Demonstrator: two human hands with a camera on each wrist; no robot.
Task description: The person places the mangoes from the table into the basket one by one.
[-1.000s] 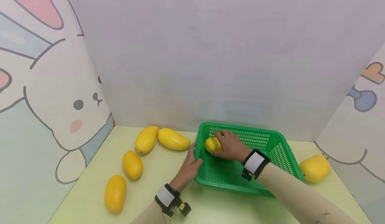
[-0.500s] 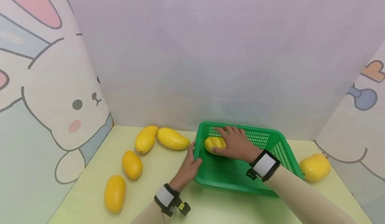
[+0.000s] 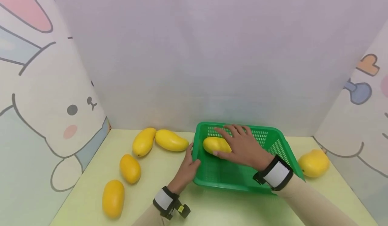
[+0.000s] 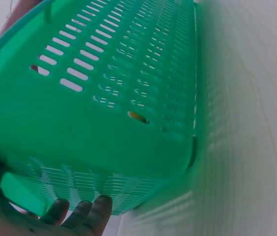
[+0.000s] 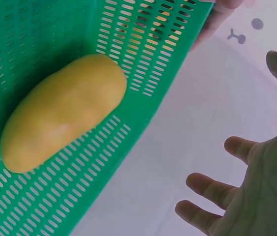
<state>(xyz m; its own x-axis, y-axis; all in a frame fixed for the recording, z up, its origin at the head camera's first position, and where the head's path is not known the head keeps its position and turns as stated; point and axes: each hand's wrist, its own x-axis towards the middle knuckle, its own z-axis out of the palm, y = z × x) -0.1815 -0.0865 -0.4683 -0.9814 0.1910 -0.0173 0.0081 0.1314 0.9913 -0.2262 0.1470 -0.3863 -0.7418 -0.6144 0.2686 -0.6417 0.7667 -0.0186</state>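
one mango [image 3: 213, 146] sits in the basket's [image 3: 230, 187] far-left corner, five mangoes [image 3: 171, 140] left outside; right hand [image 3: 246, 148] spread, empty, left hand [image 3: 185, 171] gripping the basket.

Observed green basket [image 3: 222, 173] toward four-thirty, gripped on its nine-o'clock side by left hand [image 3: 185, 170]; noted mango [image 3: 213, 145] inside, toward ten o'clock, partly beneath spread right hand [image 3: 244, 150].

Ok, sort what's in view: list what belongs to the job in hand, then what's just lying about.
In the job:
green basket
mango inside it
left hand, gripping the basket
right hand, fingers spread

Seemingly just lying about:
four mangoes left of the basket
yellow fruit on its right
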